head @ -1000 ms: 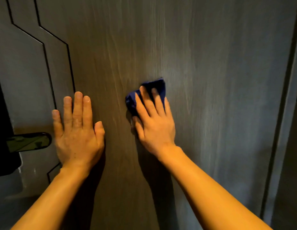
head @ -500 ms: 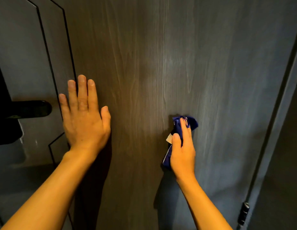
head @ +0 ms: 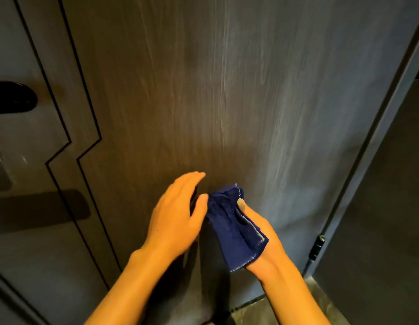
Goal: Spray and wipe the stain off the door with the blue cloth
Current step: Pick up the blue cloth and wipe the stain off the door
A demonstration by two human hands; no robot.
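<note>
Holding the folded blue cloth low before the door, the right hand grips it; the left hand, fingers loosely spread, touches its edge. Hinge stands well right.

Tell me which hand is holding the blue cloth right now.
The right hand holds the blue cloth, draped over its palm. The left hand is open and empty beside it.

We see our left hand and right hand bare. Our forearms carry no sleeves. Neither wrist is covered.
</note>
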